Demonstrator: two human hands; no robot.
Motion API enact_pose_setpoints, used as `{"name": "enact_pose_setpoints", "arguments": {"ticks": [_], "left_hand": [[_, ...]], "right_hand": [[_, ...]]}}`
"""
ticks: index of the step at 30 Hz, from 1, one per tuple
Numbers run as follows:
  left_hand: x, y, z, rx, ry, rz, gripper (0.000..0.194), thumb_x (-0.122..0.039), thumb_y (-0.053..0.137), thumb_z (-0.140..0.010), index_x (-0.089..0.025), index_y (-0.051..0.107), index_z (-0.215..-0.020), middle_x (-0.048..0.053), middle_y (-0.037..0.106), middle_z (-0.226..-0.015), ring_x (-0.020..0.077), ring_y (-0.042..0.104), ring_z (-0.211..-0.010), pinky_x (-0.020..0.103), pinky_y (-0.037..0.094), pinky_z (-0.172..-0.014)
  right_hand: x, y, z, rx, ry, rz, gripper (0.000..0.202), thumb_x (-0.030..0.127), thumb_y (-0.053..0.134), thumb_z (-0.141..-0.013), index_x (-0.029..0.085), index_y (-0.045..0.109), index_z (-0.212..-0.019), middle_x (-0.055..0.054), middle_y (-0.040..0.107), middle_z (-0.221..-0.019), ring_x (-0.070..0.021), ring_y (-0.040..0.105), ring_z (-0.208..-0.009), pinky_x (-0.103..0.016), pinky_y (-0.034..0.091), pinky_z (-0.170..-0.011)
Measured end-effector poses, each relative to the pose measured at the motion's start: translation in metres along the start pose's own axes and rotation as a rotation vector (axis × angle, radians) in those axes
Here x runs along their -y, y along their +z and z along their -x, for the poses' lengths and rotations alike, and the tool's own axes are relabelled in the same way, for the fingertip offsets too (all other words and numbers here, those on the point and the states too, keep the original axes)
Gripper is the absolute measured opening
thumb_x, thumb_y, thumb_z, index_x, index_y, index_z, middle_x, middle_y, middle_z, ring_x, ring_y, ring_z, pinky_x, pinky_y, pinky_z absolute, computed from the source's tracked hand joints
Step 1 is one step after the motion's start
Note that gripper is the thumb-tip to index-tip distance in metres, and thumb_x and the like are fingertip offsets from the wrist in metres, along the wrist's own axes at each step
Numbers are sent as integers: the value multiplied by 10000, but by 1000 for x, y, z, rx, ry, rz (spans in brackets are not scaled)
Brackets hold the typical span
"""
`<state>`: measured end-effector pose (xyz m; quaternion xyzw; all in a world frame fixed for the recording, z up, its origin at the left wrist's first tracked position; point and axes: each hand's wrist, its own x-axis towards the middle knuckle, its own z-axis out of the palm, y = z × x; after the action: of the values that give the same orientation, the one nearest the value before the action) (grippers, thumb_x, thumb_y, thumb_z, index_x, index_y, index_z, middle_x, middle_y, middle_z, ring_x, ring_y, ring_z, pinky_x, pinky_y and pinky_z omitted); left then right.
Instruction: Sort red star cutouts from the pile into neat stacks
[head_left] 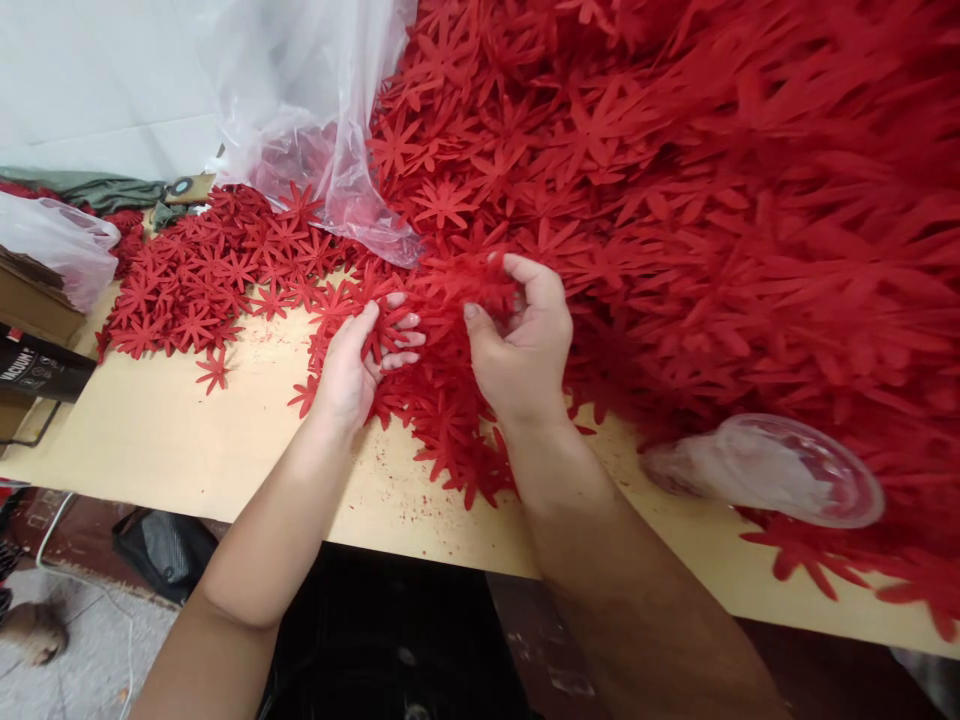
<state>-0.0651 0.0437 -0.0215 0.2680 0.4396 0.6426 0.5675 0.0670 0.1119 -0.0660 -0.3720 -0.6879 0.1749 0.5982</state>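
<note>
My left hand [352, 365] is turned palm up with its fingers curled loosely around a red flower-shaped cutout [386, 332], which lies between thumb and fingers. To its right, my right hand [529, 345] curves thumb and index finger around blurred red flower cutouts [484, 280]; how many it holds I cannot tell. Beneath and between both hands, more loose red flowers [457, 430] spread over the light wooden table [262, 440].
A large heap of red flowers [600, 150] rises at the right and back. Behind my hands hangs a clear plastic bag [315, 130]. A clear plastic cup [772, 475] lies on its side at the right. At the far left stands a cardboard box [34, 300].
</note>
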Motion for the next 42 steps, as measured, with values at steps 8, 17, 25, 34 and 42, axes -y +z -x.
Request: {"name": "enact_pose_setpoints", "arguments": {"ticks": [8, 17, 25, 34, 42], "left_hand": [[5, -2, -2, -10, -27, 5, 306, -356, 510, -849, -153, 664, -1018, 63, 728, -943, 170, 675, -909, 270, 542, -757], [9, -2, -2, 24, 28, -159, 231, -395, 637, -775, -178, 680, -840, -18, 642, -612, 74, 577, -546, 196, 459, -536], [6, 4, 6, 261, -17, -391, 290, -408, 718, -698, -169, 576, -618, -47, 511, -462, 60, 461, -445, 219, 367, -485], [8, 3, 0, 241, 45, -302, 223, -362, 660, -758, -160, 567, -767, -22, 630, -599, 69, 567, -501, 192, 416, -495], [12, 3, -3, 58, 85, -195, 246, -340, 750, -661, -164, 584, -703, -43, 622, -663, 65, 557, -591, 224, 474, -623]], "right_hand": [[30, -10, -3, 93, -210, 207, 385, 384, 564, -826, 286, 538, -1198, -97, 502, -1277, -337, 379, -1261, -618, 305, -1028], [30, 7, 6, 244, -46, -122, 487, 443, 637, -776, 234, 542, -1206, -100, 560, -1108, -238, 568, -1036, -442, 511, -875], [41, 0, 1, 415, 352, -575, 340, 555, 641, -744, 234, 575, -838, 37, 568, -645, -95, 497, -451, -259, 479, -405], [23, -1, -4, 5, 260, -368, 201, 441, 609, -805, 250, 548, -802, 29, 548, -665, -113, 546, -558, -272, 503, -521], [0, -9, -7, -47, 163, -134, 275, 405, 566, -838, 288, 560, -1087, -72, 614, -1048, -236, 615, -961, -443, 530, -800]]}}
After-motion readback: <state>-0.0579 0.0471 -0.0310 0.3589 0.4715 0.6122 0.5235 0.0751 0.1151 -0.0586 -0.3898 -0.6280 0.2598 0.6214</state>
